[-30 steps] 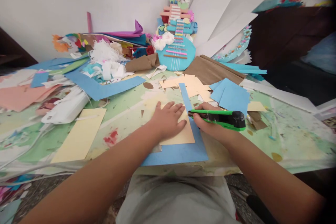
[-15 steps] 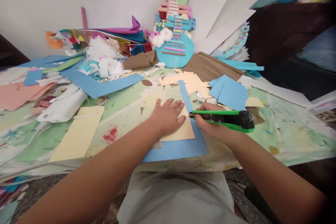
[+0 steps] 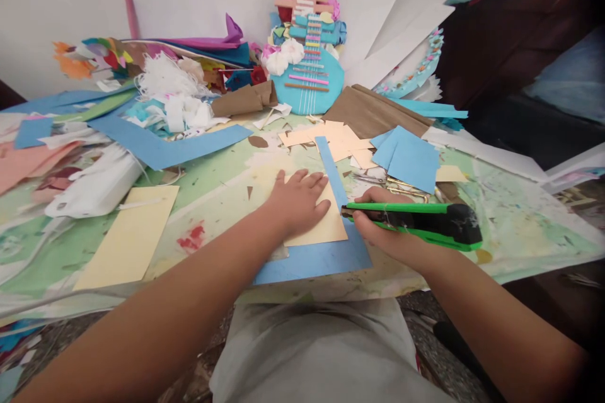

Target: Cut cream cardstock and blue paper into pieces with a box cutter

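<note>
My left hand (image 3: 301,203) lies flat with fingers spread on a cream card (image 3: 326,230). Beneath that card is a blue sheet of paper (image 3: 314,264), which shows along the card's front and right sides. A green and black box cutter (image 3: 425,220) is gripped in my right hand (image 3: 399,247), its front end low over the blue strip, just right of the card's edge. Whether the blade touches the paper I cannot make out. Scissors (image 3: 366,178) lie partly hidden just beyond my right hand.
Blue paper pieces (image 3: 412,160) and cream scraps (image 3: 343,138) lie beyond my hands. On the left are a white power strip (image 3: 97,186), a cream strip (image 3: 132,233) and a bent blue strip (image 3: 165,150). A turquoise paper guitar (image 3: 307,91) leans on the wall.
The view has shifted slightly. The back end of the box cutter has swung toward me and to the right, while its front end stays by the card's edge. My left hand stays on the card.
</note>
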